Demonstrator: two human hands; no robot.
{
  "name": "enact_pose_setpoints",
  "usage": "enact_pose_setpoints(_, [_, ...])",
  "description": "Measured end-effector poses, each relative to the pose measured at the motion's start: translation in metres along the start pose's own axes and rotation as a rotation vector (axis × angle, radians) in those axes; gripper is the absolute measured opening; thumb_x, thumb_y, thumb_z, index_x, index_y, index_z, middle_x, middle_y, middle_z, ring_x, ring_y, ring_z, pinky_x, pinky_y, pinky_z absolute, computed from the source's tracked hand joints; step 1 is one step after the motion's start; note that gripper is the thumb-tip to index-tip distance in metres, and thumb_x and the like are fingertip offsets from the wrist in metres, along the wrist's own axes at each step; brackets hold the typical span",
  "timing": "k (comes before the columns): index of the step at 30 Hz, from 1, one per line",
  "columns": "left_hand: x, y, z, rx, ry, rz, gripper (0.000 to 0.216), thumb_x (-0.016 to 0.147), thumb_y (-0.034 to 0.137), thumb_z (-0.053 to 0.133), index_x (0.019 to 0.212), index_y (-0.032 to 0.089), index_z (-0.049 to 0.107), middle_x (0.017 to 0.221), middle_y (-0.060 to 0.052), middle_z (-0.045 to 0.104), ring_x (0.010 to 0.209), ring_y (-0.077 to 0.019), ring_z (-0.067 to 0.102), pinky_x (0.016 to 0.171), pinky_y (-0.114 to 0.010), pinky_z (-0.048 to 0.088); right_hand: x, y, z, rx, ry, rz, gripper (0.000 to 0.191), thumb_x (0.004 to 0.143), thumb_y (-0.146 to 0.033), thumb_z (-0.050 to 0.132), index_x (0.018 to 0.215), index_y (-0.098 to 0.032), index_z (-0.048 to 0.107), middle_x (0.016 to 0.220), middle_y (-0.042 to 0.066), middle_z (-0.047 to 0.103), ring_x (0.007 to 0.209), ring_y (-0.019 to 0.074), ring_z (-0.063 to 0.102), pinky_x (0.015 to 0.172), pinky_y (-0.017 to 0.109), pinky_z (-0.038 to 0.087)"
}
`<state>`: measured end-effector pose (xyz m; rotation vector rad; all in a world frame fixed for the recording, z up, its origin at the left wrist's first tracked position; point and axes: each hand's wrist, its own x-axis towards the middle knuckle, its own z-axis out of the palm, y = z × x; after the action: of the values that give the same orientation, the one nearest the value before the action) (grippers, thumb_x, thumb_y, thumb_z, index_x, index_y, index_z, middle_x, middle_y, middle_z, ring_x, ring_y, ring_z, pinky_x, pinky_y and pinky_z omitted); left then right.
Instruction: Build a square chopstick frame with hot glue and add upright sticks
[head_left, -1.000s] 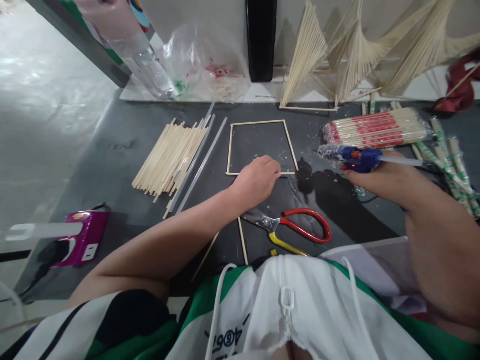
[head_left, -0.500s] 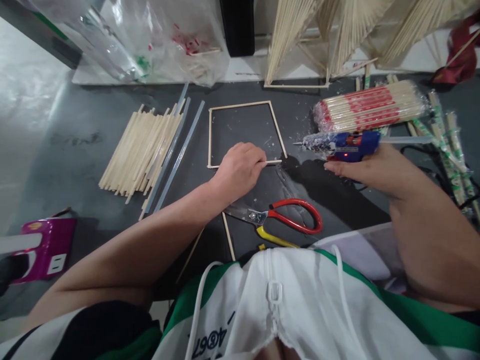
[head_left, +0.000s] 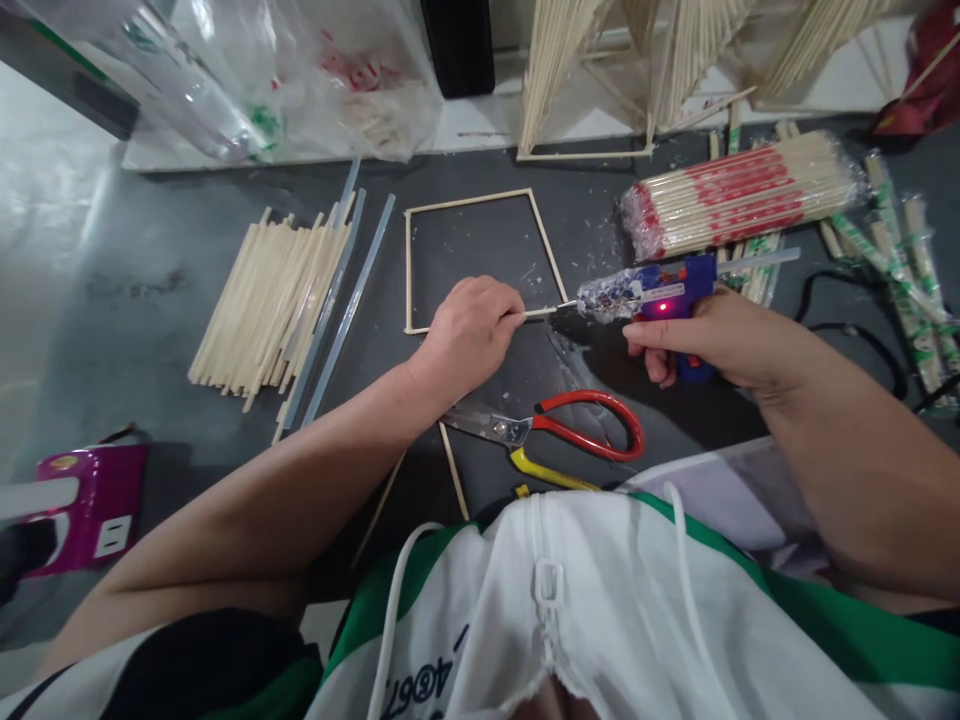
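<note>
Left of frame: pile of thin pale wooden sticks (head_left: 262, 300) on dark grey tabletop (head_left: 150, 300). Centre: left hand (head_left: 472, 328) pinching single pale wooden stick (head_left: 538, 314), near side of square wooden-stick outline (head_left: 469, 201). Right of centre: blue plastic glue gun (head_left: 699, 285), nozzle (head_left: 568, 304) at outline's lower-right corner, right hand (head_left: 731, 338) wrapped round it.

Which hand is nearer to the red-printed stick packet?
Right hand: holding the glue gun, just below the packet in view. The left hand is farther left, at the square frame.
</note>
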<state>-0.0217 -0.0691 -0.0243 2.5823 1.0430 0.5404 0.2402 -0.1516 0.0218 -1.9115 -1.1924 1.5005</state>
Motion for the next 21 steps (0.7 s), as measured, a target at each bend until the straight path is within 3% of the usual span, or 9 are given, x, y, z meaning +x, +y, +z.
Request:
enact_pose_setpoints(16, [0.0001,-0.0012,0.002,-0.011,0.011,-0.017,0.018,0.098,0.021,0.051,0.085,0.02,0.064,0.091,-0.006,0.07,0.095,-0.0221,0.062,0.094,-0.039,0.049,0.0032,0.0009,-0.0011,0.038,-0.048,-0.006,0.033,0.079,-0.046,0.079,0.065,-0.022,0.061,0.051,0.003,0.061,0.047,0.0179,0.059,0.053,0.031,0.053])
enact_pose_setpoints(21, [0.0002,-0.0007,0.0019,-0.011,0.011,-0.025,0.017,0.097,0.02,0.052,0.085,0.02,0.064,0.091,-0.006,0.069,0.095,-0.0221,0.062,0.093,-0.039,0.049,0.0017,-0.0035,0.0016,0.011,-0.017,0.02,0.031,0.084,-0.036,0.074,0.06,-0.022,0.061,0.049,0.004,0.06,0.046,0.0174,0.057,0.053,0.03,0.05])
